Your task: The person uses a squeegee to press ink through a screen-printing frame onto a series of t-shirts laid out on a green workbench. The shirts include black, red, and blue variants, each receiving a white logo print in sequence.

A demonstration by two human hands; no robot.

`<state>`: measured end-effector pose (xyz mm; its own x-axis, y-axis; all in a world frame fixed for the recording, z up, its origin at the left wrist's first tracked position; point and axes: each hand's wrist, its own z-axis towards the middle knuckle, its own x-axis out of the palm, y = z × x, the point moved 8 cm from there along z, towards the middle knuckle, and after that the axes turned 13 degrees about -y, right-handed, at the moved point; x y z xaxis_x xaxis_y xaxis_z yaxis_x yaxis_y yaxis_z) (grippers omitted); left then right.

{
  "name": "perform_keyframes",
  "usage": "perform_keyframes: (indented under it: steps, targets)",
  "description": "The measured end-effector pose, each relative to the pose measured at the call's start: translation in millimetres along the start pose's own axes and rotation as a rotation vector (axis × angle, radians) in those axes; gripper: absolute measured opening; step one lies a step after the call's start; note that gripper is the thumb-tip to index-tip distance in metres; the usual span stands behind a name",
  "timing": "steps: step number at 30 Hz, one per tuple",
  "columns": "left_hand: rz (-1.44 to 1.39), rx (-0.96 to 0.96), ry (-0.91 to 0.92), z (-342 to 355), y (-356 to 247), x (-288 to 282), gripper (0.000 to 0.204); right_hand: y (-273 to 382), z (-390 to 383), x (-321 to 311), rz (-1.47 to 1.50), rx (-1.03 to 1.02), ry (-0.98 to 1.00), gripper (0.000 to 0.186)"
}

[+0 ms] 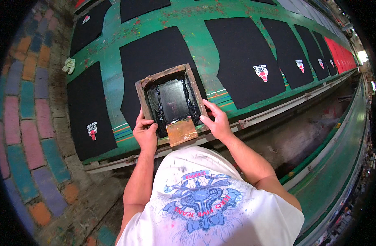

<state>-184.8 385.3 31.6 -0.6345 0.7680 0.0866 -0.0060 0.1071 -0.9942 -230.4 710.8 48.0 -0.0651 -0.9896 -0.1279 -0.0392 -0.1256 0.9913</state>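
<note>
A small wooden-framed printing screen (140,95) is between my hands, over a black fabric panel (151,53) on the green table. Black ink coats the mesh and the inner sides of the frame. A stained wooden squeegee (182,132) rests at the screen's near end. My left hand (145,133) grips the frame's near left corner, fingers curled around it. My right hand (216,119) holds the right side, thumb on top and fingers along the outer edge. Whatever part of the panel lies beneath the screen is hidden.
Black panels with a red and white printed emblem lie left (87,106) and right (247,61). Red panels (337,53) follow farther right. A metal rail (278,100) runs along the green table's (192,37) near edge. A crumpled pale cloth (68,65) sits at the left edge.
</note>
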Motion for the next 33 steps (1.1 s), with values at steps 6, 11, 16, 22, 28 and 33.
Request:
perform_keyframes:
  steps: [6,11,16,22,28,33]
  targets:
    - [-0.015,0.007,-0.01,2.7,5.4,-1.0,0.025,0.9,1.6,-1.5,-0.07,-0.044,0.017,0.069]
    - [0.009,0.002,-0.016,2.8,5.2,-1.7,0.025,2.7,1.5,-2.1,0.021,-0.019,-0.002,0.067]
    - [0.021,-0.004,-0.01,1.7,3.3,-0.2,0.024,5.2,1.9,-2.8,0.009,-0.027,-0.003,0.065]
    - [-0.017,-0.004,0.001,2.9,4.2,0.1,0.024,4.1,1.5,-1.1,0.051,-0.004,0.007,0.066]
    - [0.012,0.021,-0.009,2.9,1.8,0.2,0.023,5.6,1.7,-0.4,0.016,-0.034,0.023,0.066]
    - [0.005,0.008,-0.013,3.2,2.5,-0.4,0.022,4.6,0.8,-0.3,0.028,-0.032,0.017,0.066]
